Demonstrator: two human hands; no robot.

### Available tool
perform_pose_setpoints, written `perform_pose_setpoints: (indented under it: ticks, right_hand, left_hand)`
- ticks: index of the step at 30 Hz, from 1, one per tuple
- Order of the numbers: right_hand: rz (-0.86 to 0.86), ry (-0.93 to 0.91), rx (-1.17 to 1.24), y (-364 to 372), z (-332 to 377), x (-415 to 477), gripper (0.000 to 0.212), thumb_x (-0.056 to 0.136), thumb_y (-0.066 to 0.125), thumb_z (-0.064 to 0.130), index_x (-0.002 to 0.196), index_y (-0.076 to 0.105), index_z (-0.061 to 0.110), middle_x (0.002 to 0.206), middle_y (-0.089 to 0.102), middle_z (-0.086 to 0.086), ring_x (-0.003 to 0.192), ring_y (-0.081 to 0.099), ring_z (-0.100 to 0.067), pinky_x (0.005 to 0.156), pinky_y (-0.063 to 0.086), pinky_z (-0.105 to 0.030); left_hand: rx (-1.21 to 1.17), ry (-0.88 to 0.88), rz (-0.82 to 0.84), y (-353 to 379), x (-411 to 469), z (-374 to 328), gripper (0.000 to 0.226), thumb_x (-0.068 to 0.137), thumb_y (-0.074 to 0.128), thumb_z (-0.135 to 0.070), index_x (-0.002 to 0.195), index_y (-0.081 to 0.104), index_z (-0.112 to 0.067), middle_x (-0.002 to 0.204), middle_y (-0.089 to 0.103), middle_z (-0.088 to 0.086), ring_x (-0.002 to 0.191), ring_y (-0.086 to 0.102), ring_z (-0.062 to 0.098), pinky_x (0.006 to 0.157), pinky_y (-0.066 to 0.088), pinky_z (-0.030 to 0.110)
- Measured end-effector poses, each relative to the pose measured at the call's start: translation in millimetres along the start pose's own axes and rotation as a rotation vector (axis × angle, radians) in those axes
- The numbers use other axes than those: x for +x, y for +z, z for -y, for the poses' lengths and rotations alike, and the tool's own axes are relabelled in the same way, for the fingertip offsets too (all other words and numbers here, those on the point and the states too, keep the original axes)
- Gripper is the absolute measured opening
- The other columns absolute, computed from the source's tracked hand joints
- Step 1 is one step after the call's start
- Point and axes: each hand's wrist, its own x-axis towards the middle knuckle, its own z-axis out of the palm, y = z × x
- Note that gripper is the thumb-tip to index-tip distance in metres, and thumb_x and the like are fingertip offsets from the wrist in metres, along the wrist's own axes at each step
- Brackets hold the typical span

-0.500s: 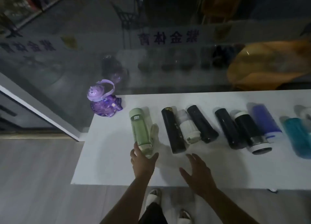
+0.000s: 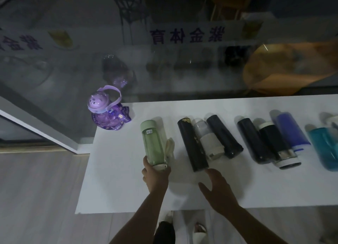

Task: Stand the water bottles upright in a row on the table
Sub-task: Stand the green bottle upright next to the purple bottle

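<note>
- White table (image 2: 113,188): one purple bottle (image 2: 108,115) upright at the far left corner; the rest lie flat.
- Black bottle (image 2: 192,145) lies beside the reach; right hand (image 2: 217,190) hovers spread and empty, nearer it than before.
- Green bottle (image 2: 153,143) lies flat; left hand (image 2: 155,176) has closed around its near end, seemingly ready to tip it up.

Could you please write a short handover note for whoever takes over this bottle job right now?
Left hand: gripping the near end of the lying green bottle. Right hand: open, empty, just short of the tall black bottle.
Done: only the purple cat bottle stands, at the table corner.
Left: green, black, the clear white-sleeved bottle, the other dark ones, the blue bottle and the teal bottle all lie flat.
</note>
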Motion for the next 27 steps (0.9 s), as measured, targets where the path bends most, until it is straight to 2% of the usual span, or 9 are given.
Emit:
perform_pose_setpoints:
  ticks: [7,12,14,17,19,21,23,25,27]
  right_hand:
    - [-0.06,-0.104,0.064,9.4,26.7,-0.1,0.05,0.089,0.057,0.04,0.134,0.047,0.02,0.131,0.053,0.0,0.116,0.052,-0.018,0.099,0.044,-0.041]
    - [-0.055,-0.148,0.112,18.8,37.2,4.0,0.053,0.089,0.059,0.04,0.135,0.049,0.016,0.136,0.053,-0.004,0.126,0.049,-0.02,0.105,0.042,-0.044]
    - [-0.052,-0.168,0.126,21.3,42.1,6.0,0.053,0.091,0.058,0.04,0.137,0.048,0.016,0.139,0.051,-0.003,0.129,0.047,-0.02,0.107,0.04,-0.043]
    - [-0.055,-0.199,0.149,22.9,51.0,5.9,0.051,0.092,0.056,0.041,0.138,0.047,0.019,0.141,0.049,0.001,0.131,0.045,-0.015,0.109,0.038,-0.037]
    - [-0.064,-0.204,0.161,22.7,53.1,5.2,0.05,0.093,0.056,0.041,0.138,0.047,0.021,0.141,0.048,0.004,0.131,0.044,-0.013,0.109,0.035,-0.032]
    - [-0.079,-0.214,0.185,21.0,52.1,4.5,0.049,0.092,0.056,0.041,0.137,0.047,0.023,0.14,0.048,0.005,0.129,0.044,-0.011,0.108,0.034,-0.029]
    - [-0.105,-0.207,0.203,18.5,49.6,4.0,0.047,0.092,0.058,0.04,0.135,0.049,0.023,0.137,0.05,0.005,0.125,0.047,-0.011,0.106,0.038,-0.03]
    - [-0.138,-0.173,0.21,13.7,48.2,2.2,0.046,0.091,0.06,0.038,0.133,0.05,0.023,0.13,0.052,0.005,0.118,0.049,-0.009,0.101,0.039,-0.028]
    - [-0.158,-0.136,0.231,8.6,46.3,0.2,0.044,0.09,0.062,0.035,0.131,0.051,0.022,0.118,0.052,0.007,0.107,0.05,-0.007,0.092,0.038,-0.024]
  left_hand:
    - [0.178,0.092,0.056,-65.9,8.3,13.0,0.092,0.064,0.081,-0.02,0.139,0.03,-0.035,0.11,0.047,0.008,0.108,0.049,0.037,0.092,0.046,0.046]
    - [0.388,0.148,0.126,-118.0,12.6,-3.7,0.101,0.063,0.083,-0.024,0.144,0.025,-0.036,0.106,0.045,0.006,0.106,0.048,0.035,0.094,0.045,0.044]
    - [0.449,0.165,0.147,-136.4,14.2,-19.2,0.101,0.06,0.084,-0.028,0.143,0.027,-0.036,0.107,0.047,0.009,0.103,0.049,0.035,0.094,0.047,0.045]
    - [0.491,0.186,0.179,-161.9,19.8,-49.9,0.099,0.043,0.08,-0.048,0.131,0.035,-0.04,0.106,0.051,0.011,0.097,0.058,0.036,0.087,0.054,0.046]
    - [0.518,0.213,0.192,-173.1,26.8,-76.8,0.092,0.04,0.08,-0.054,0.121,0.038,-0.04,0.103,0.06,0.011,0.093,0.063,0.033,0.081,0.055,0.04]
    - [0.552,0.26,0.2,-178.9,33.4,-107.6,0.076,0.055,0.086,-0.039,0.118,0.043,-0.032,0.098,0.064,0.004,0.089,0.062,0.026,0.077,0.052,0.034]
    - [0.571,0.315,0.211,-180.5,40.5,-138.0,0.06,0.065,0.085,-0.027,0.114,0.05,-0.024,0.096,0.061,-0.001,0.087,0.06,0.022,0.077,0.052,0.033]
    - [0.674,0.368,0.228,-178.6,44.1,-166.5,0.05,0.064,0.083,-0.031,0.105,0.056,-0.022,0.094,0.06,-0.003,0.086,0.059,0.02,0.074,0.053,0.032]
    - [0.759,0.41,0.268,-173.9,48.6,-186.6,0.055,0.055,0.082,-0.039,0.1,0.059,-0.018,0.096,0.064,0.0,0.083,0.059,0.019,0.075,0.054,0.033]
